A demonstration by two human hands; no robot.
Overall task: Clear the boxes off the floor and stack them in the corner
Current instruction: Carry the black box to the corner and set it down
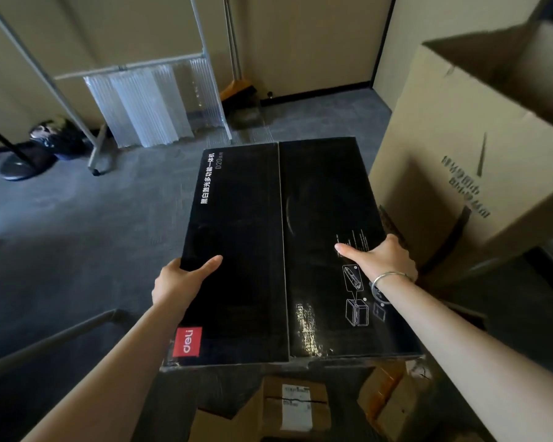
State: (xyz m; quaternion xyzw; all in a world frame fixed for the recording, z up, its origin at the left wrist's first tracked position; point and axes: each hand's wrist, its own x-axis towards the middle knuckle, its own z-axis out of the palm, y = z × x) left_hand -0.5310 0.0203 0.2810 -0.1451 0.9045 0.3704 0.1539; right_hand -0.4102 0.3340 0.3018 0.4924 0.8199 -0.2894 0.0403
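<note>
Small brown cardboard parcels (296, 406) at the bottom edge, nearest me: matte kraft board, one with a white printed label, partly hidden under what I carry; black box (278, 250) above them, held off the floor in front of me: large, flat, rectangular, glossy black card with a centre seam between two flaps, white characters along one flap, white line drawings on the other, a red square logo at the near left corner; my left hand (179, 282) on its left edge, thumb laid flat on the top face, fingers going under the side out of sight, grip holding the box; my right hand (380, 260) on its right edge in the same way, thumb on top, grip holding the box, a thin metal bangle (391, 277) at the wrist; tall cardboard carton (466, 161) just beside the black box on my right: plain brown corrugated board, top flaps open, dark print on its side; floor (93, 224): grey short-pile carpet; walls beige with a dark skirting; metal rack frame (61, 81) on castors at the far left, ribbed clear plastic sheets (147, 103) leaning under it; dark bag (56, 138) on the floor by the wall.
</note>
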